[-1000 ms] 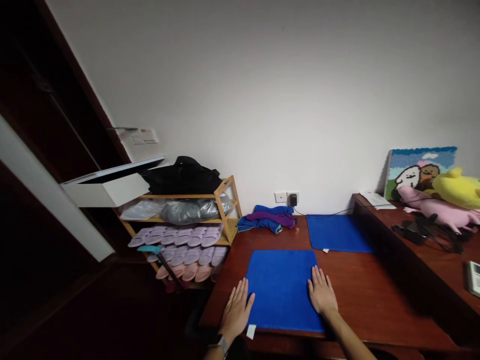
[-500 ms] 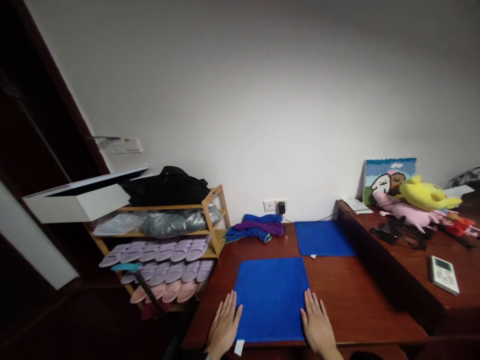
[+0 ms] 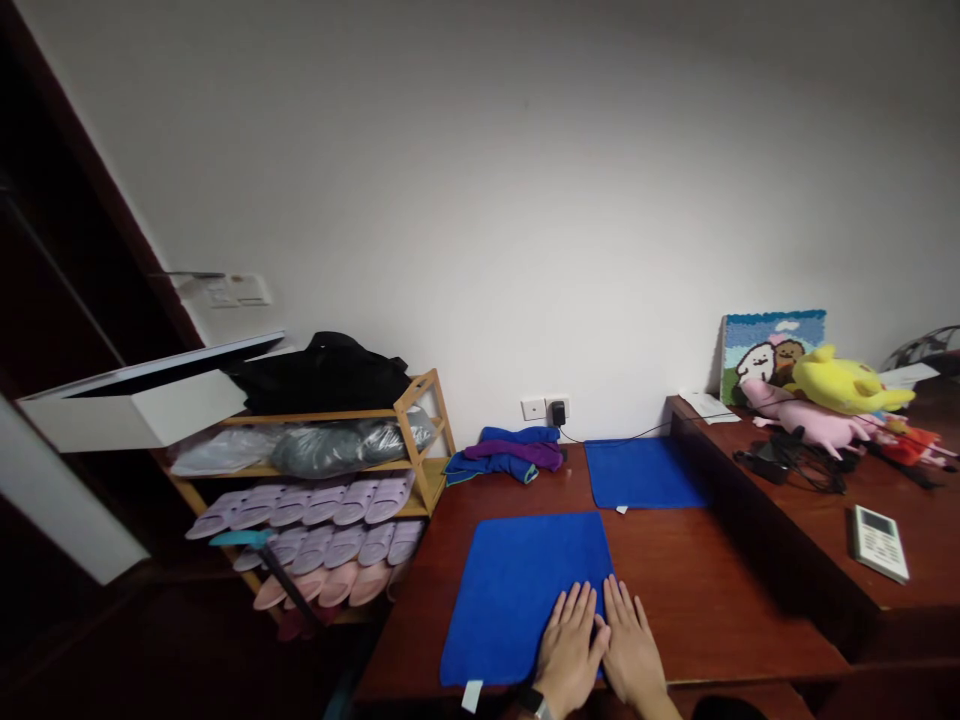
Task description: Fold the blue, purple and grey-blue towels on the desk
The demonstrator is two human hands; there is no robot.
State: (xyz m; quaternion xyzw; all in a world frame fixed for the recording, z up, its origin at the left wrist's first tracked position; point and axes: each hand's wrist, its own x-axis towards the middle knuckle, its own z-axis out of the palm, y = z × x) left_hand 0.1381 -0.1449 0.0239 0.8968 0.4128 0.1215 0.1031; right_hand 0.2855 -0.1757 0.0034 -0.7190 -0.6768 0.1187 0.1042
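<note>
A blue cloth (image 3: 517, 585) lies flat on the dark wooden table (image 3: 697, 590) near its front edge, a white tag at its near left corner. My left hand (image 3: 568, 655) rests palm down on the cloth's near right part, fingers spread. My right hand (image 3: 632, 655) lies flat beside it at the cloth's right edge, touching the left hand. Neither hand holds anything.
A second blue cloth (image 3: 641, 472) lies flat farther back. A pile of blue and purple cloths (image 3: 506, 454) sits by the wall socket. A wooden shoe rack (image 3: 330, 490) with slippers stands left. A raised desk (image 3: 840, 520) on the right carries plush toys, cables and a remote.
My left hand has moved from the cloth's left edge across to its right side, next to my right hand. The view has shifted slightly.
</note>
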